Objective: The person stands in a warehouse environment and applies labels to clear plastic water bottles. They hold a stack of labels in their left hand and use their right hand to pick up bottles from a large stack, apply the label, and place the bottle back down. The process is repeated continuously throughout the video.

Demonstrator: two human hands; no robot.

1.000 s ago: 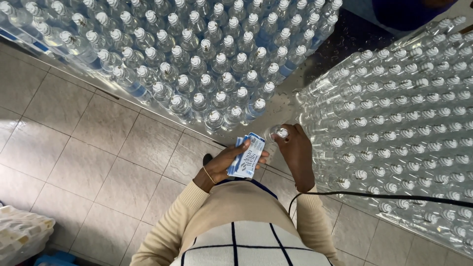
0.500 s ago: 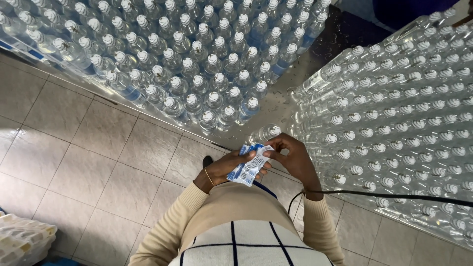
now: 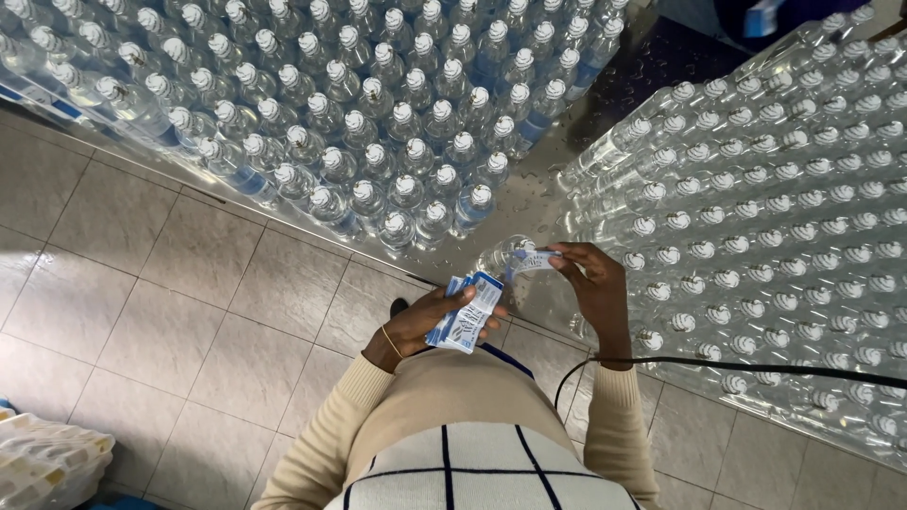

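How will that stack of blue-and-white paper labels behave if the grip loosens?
The stack of blue-and-white paper labels looks thin and fanned, so probably floppy and light. Sheets overlap loosely in the left hand, so they would likely slide apart and scatter.

Cream sweater [image 3: 444, 406] (navy grid lines), thin gold bracelet [image 3: 387, 341].

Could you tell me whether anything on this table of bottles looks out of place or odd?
Only one thing: a single clear bottle stands alone at the table's edge, apart from both packed blocks. The right hand holds a label at its neck; the left hand holds a stack of labels. Water drops dot the table.
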